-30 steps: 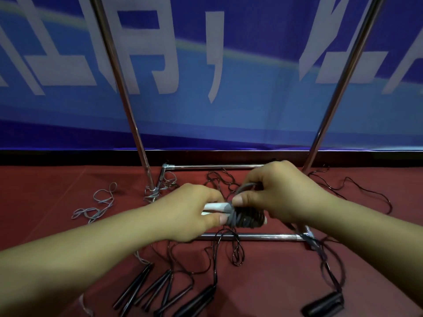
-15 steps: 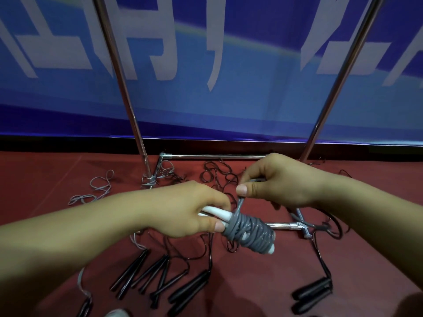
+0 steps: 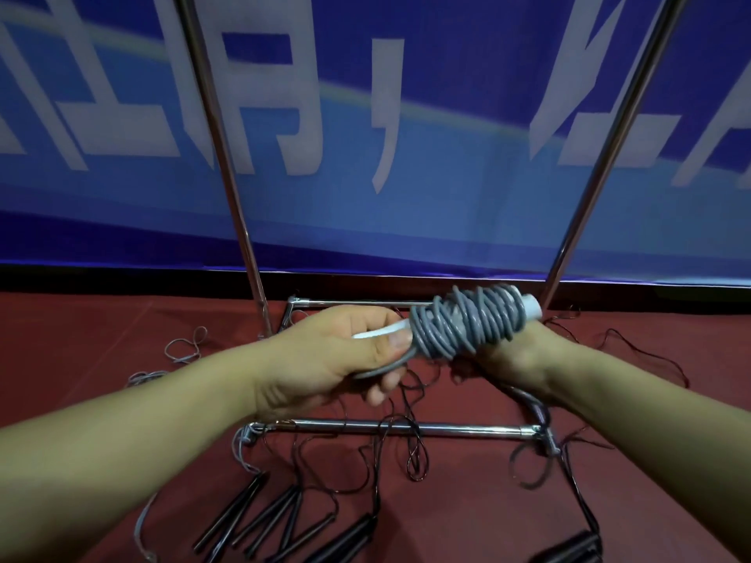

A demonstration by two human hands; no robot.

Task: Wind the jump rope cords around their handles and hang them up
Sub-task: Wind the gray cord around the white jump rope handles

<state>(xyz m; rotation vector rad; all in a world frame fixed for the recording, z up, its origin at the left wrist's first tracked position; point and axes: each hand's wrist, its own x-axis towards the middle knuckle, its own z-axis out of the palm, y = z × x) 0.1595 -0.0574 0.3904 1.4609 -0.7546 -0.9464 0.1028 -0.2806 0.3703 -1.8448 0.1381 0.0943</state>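
A grey jump rope cord [image 3: 463, 323] is wound in many turns around its white handles [image 3: 530, 311]. My left hand [image 3: 345, 355] grips the bare white end of the handles, with a loose loop of grey cord under its thumb. My right hand [image 3: 514, 355] is under the wound bundle at its right side; its fingers are hidden behind the bundle. The bundle is tilted, right end up, in front of the metal rack's two uprights [image 3: 227, 188].
The rack's chrome base bars [image 3: 406, 427] lie on the red floor. Several black jump rope handles [image 3: 264, 518] with tangled thin cords lie in front, another black pair [image 3: 577, 550] at the lower right, a grey cord [image 3: 183, 351] at the left. A blue banner [image 3: 447, 197] stands behind.
The wound bundle has swung from pointing down-right to pointing up-right and is higher. My right hand has dropped from above the cord to beneath the bundle.
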